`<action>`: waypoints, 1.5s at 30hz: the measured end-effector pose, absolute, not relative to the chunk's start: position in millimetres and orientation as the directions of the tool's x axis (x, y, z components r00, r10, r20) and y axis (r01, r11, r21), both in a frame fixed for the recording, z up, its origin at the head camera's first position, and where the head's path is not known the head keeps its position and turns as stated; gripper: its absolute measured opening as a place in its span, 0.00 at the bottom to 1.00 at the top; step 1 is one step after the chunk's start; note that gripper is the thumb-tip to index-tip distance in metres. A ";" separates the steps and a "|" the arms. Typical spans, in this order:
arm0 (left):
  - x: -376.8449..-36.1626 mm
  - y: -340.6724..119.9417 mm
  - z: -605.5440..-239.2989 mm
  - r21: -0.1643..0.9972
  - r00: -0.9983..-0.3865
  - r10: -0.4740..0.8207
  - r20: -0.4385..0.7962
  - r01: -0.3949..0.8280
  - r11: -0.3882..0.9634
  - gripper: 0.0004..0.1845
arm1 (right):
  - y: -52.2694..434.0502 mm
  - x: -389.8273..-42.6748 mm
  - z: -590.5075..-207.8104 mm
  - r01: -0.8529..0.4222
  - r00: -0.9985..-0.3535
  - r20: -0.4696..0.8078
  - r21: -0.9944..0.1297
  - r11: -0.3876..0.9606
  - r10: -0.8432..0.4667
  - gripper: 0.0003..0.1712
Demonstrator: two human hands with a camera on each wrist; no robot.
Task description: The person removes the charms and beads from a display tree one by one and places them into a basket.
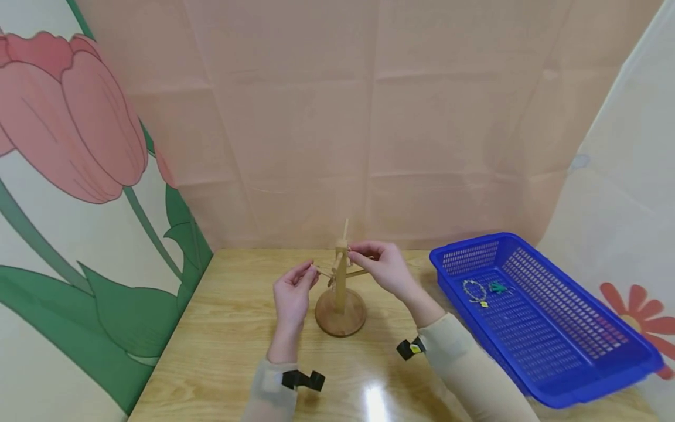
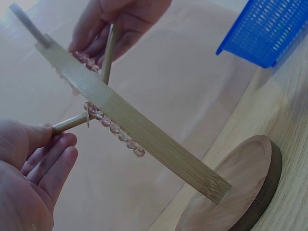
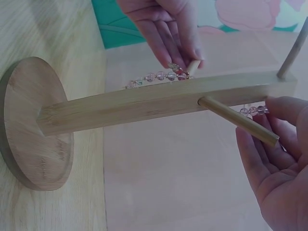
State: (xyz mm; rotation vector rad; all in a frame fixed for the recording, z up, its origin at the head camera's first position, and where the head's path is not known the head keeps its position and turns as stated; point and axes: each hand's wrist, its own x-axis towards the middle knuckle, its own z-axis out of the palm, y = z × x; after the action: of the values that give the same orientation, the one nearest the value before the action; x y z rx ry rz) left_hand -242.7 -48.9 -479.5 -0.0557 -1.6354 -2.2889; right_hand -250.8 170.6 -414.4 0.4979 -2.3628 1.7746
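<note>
While the head view shows only two hands meeting at a small wooden stand (image 1: 340, 293) on the desk (image 1: 232, 328), the wrist views reveal a string of pale pink beads (image 2: 114, 128) draped along its upright post. The left hand (image 1: 292, 293) touches the tip of a side peg (image 2: 70, 123), its fingers loosely bent at the bead end; whether it pinches the string I cannot tell. The right hand (image 1: 385, 266) holds the other end of the beads beside an upper peg (image 3: 238, 120), fingers curled about them. Only the head view shows the blue basket (image 1: 606, 375) to the right, holding a small bracelet (image 1: 474, 290) and a green trinket (image 1: 497, 287).
</note>
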 end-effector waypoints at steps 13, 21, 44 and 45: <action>-241.5 -49.7 -484.8 0.914 -0.948 -0.235 0.216 0.281 -0.293 0.12 | 166.8 -249.0 -413.2 -0.357 -0.934 0.337 -0.894 0.270 -0.120 0.11; -241.4 -51.8 -486.9 0.917 -0.948 -0.235 0.215 0.279 -0.285 0.10 | 166.1 -253.3 -404.5 -0.362 -0.932 0.352 -0.887 0.288 -0.086 0.12; -244.4 -51.6 -478.6 0.911 -0.944 -0.225 0.240 0.299 -0.285 0.10 | 158.6 -260.1 -402.9 -0.420 -0.898 0.439 -0.877 0.234 0.029 0.11; -244.1 -52.1 -479.6 0.913 -0.946 -0.225 0.234 0.293 -0.283 0.11 | 157.5 -258.8 -404.2 -0.425 -0.895 0.445 -0.871 0.248 0.028 0.10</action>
State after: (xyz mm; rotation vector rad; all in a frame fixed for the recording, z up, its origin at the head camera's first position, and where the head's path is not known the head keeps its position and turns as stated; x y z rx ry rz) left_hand -244.1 -52.1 -479.6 -0.0848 -1.6451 -2.2845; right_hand -258.8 157.5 -404.2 0.3640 -2.1572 1.6860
